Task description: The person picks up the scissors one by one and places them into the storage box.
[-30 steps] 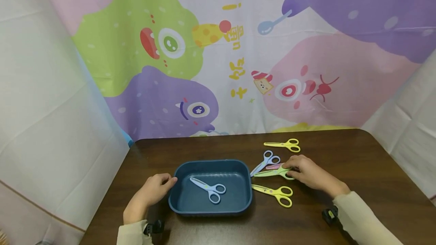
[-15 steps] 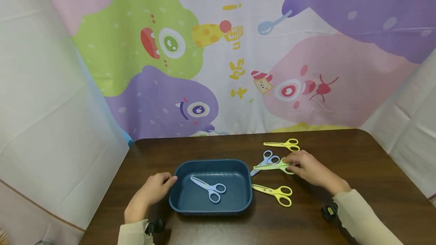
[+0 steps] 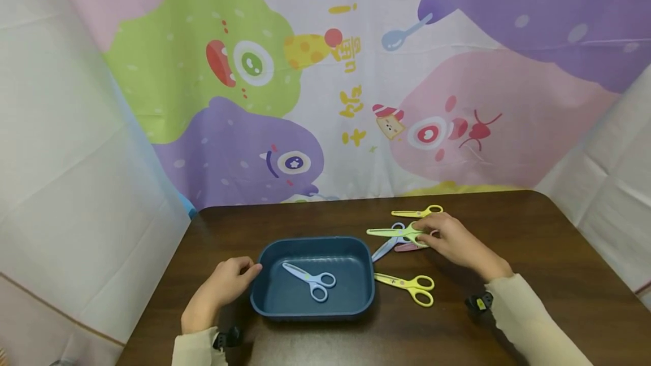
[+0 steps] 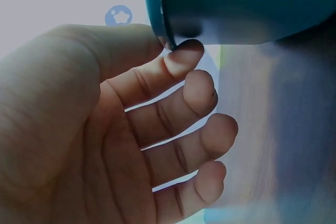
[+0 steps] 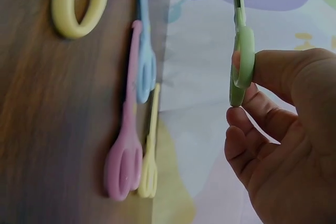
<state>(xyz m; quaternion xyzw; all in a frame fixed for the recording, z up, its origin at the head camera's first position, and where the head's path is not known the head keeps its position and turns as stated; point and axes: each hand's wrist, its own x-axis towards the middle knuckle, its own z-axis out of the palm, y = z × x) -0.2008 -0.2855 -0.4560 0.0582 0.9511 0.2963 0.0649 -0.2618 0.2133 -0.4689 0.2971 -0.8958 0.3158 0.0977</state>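
Note:
In my right hand (image 3: 452, 242) a pair of green scissors (image 3: 394, 232) is pinched by the handle loops, held above the table with blades toward the left. The right wrist view shows thumb and fingers on the green handle (image 5: 244, 59). Beneath lie pink scissors (image 5: 126, 150) and light blue scissors (image 3: 387, 246), partly covered in the head view. My left hand (image 3: 224, 287) pinches the left rim of a dark blue tray (image 3: 312, 316) between thumb and index finger. Inside the tray rests another pair of light blue scissors (image 3: 311, 282).
Yellow scissors (image 3: 409, 287) lie right of the tray, their tips by its wall. More yellow scissors (image 3: 417, 213) are farther back, near the table's far edge. A cartoon-printed curtain (image 3: 356, 174) hangs behind the brown table (image 3: 305, 349).
My right hand has lifted the green scissors off the pink pair and moved them up and slightly left. The left hand stays on the tray rim.

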